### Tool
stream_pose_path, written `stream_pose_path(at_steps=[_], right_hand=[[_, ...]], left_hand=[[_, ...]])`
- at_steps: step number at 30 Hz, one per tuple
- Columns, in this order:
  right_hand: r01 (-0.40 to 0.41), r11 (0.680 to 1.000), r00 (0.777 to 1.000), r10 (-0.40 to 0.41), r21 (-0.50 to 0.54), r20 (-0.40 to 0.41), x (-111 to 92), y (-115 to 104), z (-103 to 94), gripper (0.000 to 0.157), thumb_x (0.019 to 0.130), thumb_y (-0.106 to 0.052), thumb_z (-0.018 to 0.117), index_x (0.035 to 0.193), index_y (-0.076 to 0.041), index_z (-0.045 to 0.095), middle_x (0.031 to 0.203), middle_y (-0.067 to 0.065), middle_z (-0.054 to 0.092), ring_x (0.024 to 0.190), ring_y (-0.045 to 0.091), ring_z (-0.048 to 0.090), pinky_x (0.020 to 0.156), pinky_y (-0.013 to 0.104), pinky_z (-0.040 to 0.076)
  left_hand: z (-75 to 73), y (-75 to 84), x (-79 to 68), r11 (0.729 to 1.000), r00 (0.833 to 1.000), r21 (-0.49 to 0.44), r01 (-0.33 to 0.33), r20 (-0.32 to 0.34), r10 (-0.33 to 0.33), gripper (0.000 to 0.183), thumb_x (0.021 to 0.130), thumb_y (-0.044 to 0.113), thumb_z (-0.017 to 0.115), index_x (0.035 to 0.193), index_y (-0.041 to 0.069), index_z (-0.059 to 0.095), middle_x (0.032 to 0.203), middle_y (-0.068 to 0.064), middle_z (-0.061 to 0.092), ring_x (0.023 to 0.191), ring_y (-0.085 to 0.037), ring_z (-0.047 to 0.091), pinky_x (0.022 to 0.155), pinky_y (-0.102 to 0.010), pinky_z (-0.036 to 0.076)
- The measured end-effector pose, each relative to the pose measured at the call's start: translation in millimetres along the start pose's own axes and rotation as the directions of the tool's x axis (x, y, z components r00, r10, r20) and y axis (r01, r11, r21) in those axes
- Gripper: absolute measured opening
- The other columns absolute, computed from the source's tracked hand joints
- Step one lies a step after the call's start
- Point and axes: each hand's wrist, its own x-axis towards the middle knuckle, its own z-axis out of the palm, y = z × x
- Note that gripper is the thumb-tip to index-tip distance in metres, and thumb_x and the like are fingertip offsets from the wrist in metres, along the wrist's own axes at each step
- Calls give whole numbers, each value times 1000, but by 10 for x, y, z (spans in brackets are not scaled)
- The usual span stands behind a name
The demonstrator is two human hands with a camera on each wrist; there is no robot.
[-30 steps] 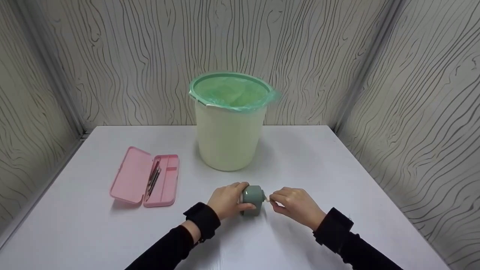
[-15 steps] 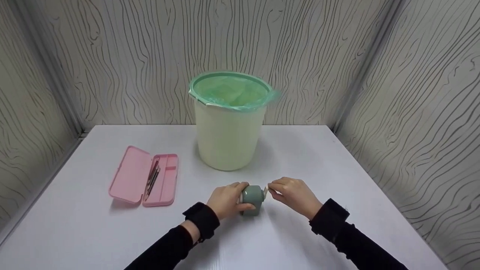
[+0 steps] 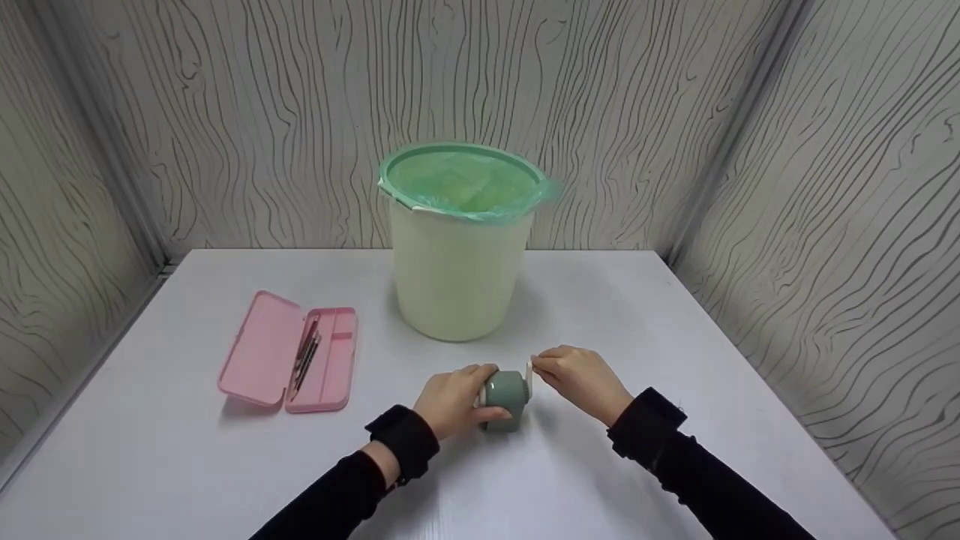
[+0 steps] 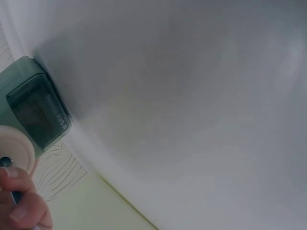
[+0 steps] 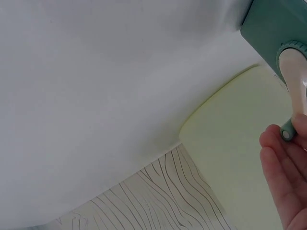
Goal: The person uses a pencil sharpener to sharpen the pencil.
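Note:
A green hand-crank pencil sharpener [image 3: 504,401] rests on the white table. My left hand [image 3: 454,401] grips its body, with the thumb on the near side. In the left wrist view, fingers [image 4: 21,203] pinch a dark pencil [image 4: 17,197] at the hole of the cream front disc [image 4: 14,148]; a dark clear drawer [image 4: 41,112] sits beside that disc. My right hand [image 3: 583,379] pinches the end of the cream crank [image 3: 529,381], which points upward and away. The right wrist view shows the crank's green knob [image 5: 288,130] between thumb and fingers.
An open pink pencil case [image 3: 341,375] with several pencils [image 3: 306,364] lies on the left of the table [image 3: 637,315]. Behind the hands stands a tall pale bin [image 3: 457,277] with a green liner [image 3: 480,191]. Patterned walls [image 3: 300,127] enclose the back and sides.
My right hand has swung the crank from its lower, nearer position up and away, moving slightly left. My left hand and the pencil sharpener have stayed in place.

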Motion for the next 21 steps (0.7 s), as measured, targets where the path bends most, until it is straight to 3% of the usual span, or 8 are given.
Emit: stream_pose_path(at_steps=[21], right_hand=[[-74, 997, 995, 72, 28, 69, 66, 0, 84, 12, 90, -10, 76, 101, -8, 81, 92, 4, 81, 86, 21, 76, 73, 34, 61]], left_hand=[[-12, 10, 5, 1000, 1000, -29, 12, 21, -11, 61, 88, 55, 74, 129, 12, 62, 112, -4, 75, 90, -17, 71, 75, -33, 59]])
